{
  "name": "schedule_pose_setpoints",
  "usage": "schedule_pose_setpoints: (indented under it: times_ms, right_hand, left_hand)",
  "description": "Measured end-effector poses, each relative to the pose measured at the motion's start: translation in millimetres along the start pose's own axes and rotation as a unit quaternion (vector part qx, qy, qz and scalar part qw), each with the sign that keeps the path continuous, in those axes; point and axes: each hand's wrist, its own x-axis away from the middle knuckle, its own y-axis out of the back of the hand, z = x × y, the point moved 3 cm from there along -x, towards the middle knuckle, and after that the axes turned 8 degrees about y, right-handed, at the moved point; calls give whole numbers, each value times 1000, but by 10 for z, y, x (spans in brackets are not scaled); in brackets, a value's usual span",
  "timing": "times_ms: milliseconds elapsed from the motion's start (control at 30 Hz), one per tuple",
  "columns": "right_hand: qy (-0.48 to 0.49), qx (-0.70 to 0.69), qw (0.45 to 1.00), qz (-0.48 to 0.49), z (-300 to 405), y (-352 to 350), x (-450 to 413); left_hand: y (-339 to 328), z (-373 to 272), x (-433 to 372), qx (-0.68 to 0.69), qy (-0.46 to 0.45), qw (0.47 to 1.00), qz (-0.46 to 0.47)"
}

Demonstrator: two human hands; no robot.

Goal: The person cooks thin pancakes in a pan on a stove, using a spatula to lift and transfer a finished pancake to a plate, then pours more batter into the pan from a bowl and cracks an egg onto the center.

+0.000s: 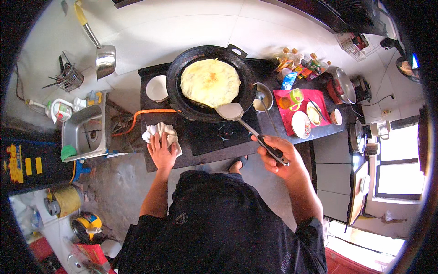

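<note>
A round, pale-yellow pancake (210,82) lies in a black wok (202,51) on the gas stove (219,135). My right hand (278,156) grips the dark handle of a metal wok spatula (230,111). The spatula's blade meets the near edge of the pancake, at the wok's near rim. My left hand (161,150) rests with fingers spread on a crumpled white cloth (153,130), which lies on the dark counter left of the burner knob. Whether the fingers grip the cloth cannot be made out.
A white bowl (156,88) stands left of the wok. To its right are a pot with a ladle (262,97) and a red cloth (283,111) bearing plates. Sauce bottles (304,65) stand behind. An orange hose (150,111) runs toward a metal sink (84,132).
</note>
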Motion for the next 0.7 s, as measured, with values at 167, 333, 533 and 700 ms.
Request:
schedule_pose_setpoints:
  times_ms: [167,333,533,700]
  right_hand:
    - [-56,4,998,25,108,-55,-110]
    - [-100,-34,994,27,178,-168,-142]
    - [-83,25,996,23,183,-322,-144]
    - [-80,12,997,13,178,-275,-169]
  left_hand:
    - [16,-2,-5,-3,3,1000,2]
    - [81,-42,-8,3,4,1000,-8]
    - [85,-39,-16,0,5,1000,-10]
    - [92,-46,-22,9,8,1000,-1]
